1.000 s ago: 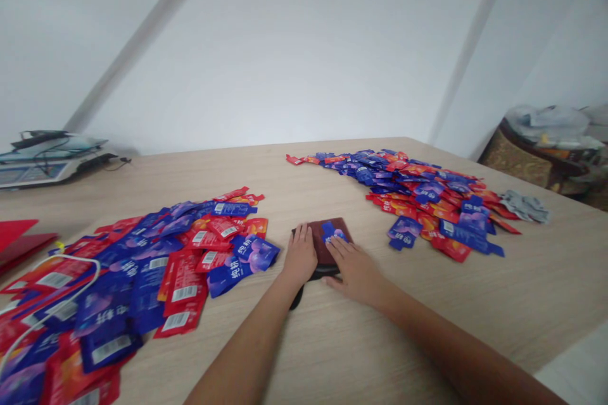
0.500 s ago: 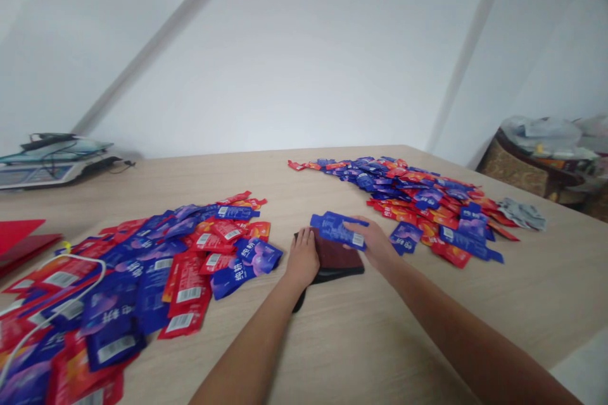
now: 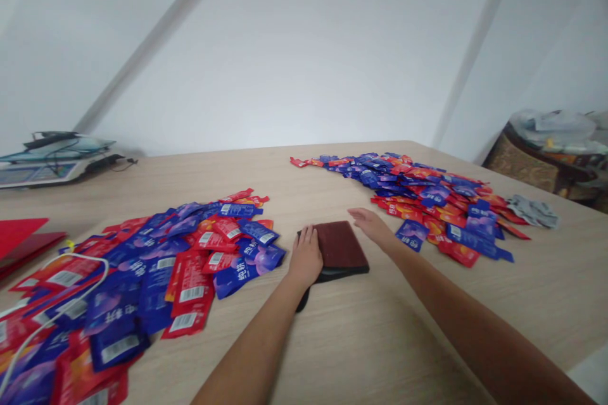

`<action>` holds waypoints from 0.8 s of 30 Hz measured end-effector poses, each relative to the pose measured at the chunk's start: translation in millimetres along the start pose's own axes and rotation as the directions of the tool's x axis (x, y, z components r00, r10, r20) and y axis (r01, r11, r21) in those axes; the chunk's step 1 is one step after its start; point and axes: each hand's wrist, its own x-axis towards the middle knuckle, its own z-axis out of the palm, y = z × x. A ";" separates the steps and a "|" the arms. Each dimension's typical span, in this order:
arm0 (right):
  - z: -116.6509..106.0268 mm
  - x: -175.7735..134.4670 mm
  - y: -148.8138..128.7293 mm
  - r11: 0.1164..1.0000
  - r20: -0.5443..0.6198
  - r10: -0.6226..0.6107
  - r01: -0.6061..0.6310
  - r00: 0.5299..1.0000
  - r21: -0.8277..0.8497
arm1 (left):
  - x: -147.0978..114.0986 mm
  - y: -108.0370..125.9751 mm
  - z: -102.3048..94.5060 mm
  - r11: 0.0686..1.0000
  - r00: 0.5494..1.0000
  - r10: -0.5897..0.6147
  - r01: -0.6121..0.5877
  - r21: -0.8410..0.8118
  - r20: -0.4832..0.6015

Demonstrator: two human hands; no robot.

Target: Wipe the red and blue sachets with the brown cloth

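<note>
My left hand (image 3: pixel 306 256) lies flat, fingers stretched, on the left edge of a flat reddish-brown block with a black base (image 3: pixel 342 244). A black piece sticks out from under that hand. Just past the block's upper right corner, my right hand (image 3: pixel 373 226) hovers with its fingers stretched out and nothing in them. To the left spreads a pile of red and blue sachets (image 3: pixel 192 288), and a blue sachet (image 3: pixel 259 232) lies at its right edge. A second pile of red and blue sachets (image 3: pixel 427 193) stretches beyond my right hand.
A scale with things stacked on it (image 3: pixel 57 161) stands at the back left. A red folder (image 3: pixel 23 240) and a white cord (image 3: pixel 90 257) are by the left pile. Grey crumpled material (image 3: pixel 532 211) lies at the right. Beyond the table is a chair (image 3: pixel 522 158) heaped with plastic bags.
The blue sachet has left my right hand and now rests on the left pile's right edge. My right hand is empty, its fingers apart. My left hand stays on the block.
</note>
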 end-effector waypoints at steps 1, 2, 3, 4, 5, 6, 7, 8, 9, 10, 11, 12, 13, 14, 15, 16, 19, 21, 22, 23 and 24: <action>-23.3 -4.7 18.5 0.998 -0.041 -0.013 0.010 0.999 -0.063 | 0.1 0.0 0.1 1.000 1.000 -0.001 0.001 0.003 0.003; -46.0 -10.1 37.1 0.965 -0.089 -0.090 0.065 0.992 -0.254 | 0.2 0.1 0.0 1.000 1.000 -0.003 0.003 0.005 0.004; -67.3 -16.0 55.0 0.899 -0.109 -0.151 0.091 0.983 -0.428 | 0.4 0.2 -0.1 1.000 1.000 -0.004 0.004 0.008 0.004; -86.6 -22.0 71.6 0.817 -0.086 -0.188 0.107 0.978 -0.567 | 0.6 0.2 -0.2 1.000 1.000 -0.004 0.004 0.010 0.002; -103.2 -27.8 86.2 0.729 -0.026 -0.212 0.140 0.977 -0.670 | 0.8 0.1 -0.2 1.000 1.000 -0.004 0.004 0.012 0.001; -116.6 -33.1 98.3 0.637 0.051 -0.221 0.184 0.974 -0.749 | 1.1 0.0 -0.1 1.000 1.000 -0.003 0.003 0.013 0.001; -126.5 -37.4 107.4 0.560 0.102 -0.210 0.205 0.972 -0.802 | 1.5 0.0 0.2 1.000 1.000 -0.005 0.005 0.013 0.001; -132.9 -40.5 113.2 0.499 0.149 -0.196 0.229 0.969 -0.836 | 1.8 0.0 0.5 1.000 1.000 -0.006 0.006 0.013 0.001; -135.8 -42.1 115.6 0.455 0.176 -0.184 0.243 0.967 -0.857 | 2.1 0.1 0.7 1.000 1.000 -0.009 0.009 0.012 0.001; -135.5 -42.2 114.8 0.430 0.186 -0.178 0.247 0.966 -0.868 | 2.3 0.3 0.9 1.000 1.000 -0.011 0.011 0.011 -0.001; -132.3 -41.1 111.3 0.418 0.190 -0.177 0.248 0.966 -0.874 | 2.5 0.5 0.9 1.000 1.000 -0.011 0.011 0.009 -0.004; -126.8 -38.9 105.6 0.414 0.189 -0.177 0.247 0.966 -0.876 | 2.6 0.9 0.6 1.000 1.000 -0.012 0.012 0.009 -0.006; -119.6 -36.1 98.5 0.414 0.188 -0.176 0.246 0.966 -0.876 | 2.6 1.2 0.2 1.000 1.000 -0.010 0.010 0.008 -0.005; -111.5 -33.0 90.7 0.415 0.188 -0.172 0.244 0.967 -0.877 | 2.5 1.6 -0.4 1.000 1.000 -0.008 0.008 0.008 -0.003; -103.1 -29.8 83.2 0.412 0.189 -0.165 0.242 0.968 -0.878 | 2.4 1.8 -1.0 1.000 1.000 -0.006 0.006 0.009 0.002; -95.1 -26.6 76.5 0.408 0.184 -0.158 0.234 0.970 -0.882 | 2.3 1.9 -1.5 1.000 1.000 -0.004 0.004 0.008 0.007; -78.1 -17.4 65.6 0.410 0.131 -0.122 0.170 0.984 -0.896 | 1.8 1.6 -1.9 1.000 1.000 -0.003 0.003 0.005 0.012; -73.5 -12.0 66.7 0.457 0.084 -0.061 0.103 0.995 -0.884 | 1.5 1.3 -1.2 1.000 1.000 -0.005 0.005 0.001 0.003; -72.7 -9.8 69.2 0.502 0.062 -0.025 0.066 0.998 -0.863 | 1.4 1.2 -0.6 1.000 1.000 -0.006 0.006 -0.003 -0.002; -72.4 -8.0 72.3 0.554 0.037 0.008 0.026 0.999 -0.832 | 1.3 1.1 -0.1 1.000 1.000 -0.008 0.007 -0.008 -0.007; -72.1 -6.6 75.7 0.608 0.002 0.032 -0.018 0.999 -0.793 | 1.2 1.2 0.3 1.000 1.000 -0.007 0.007 -0.015 -0.012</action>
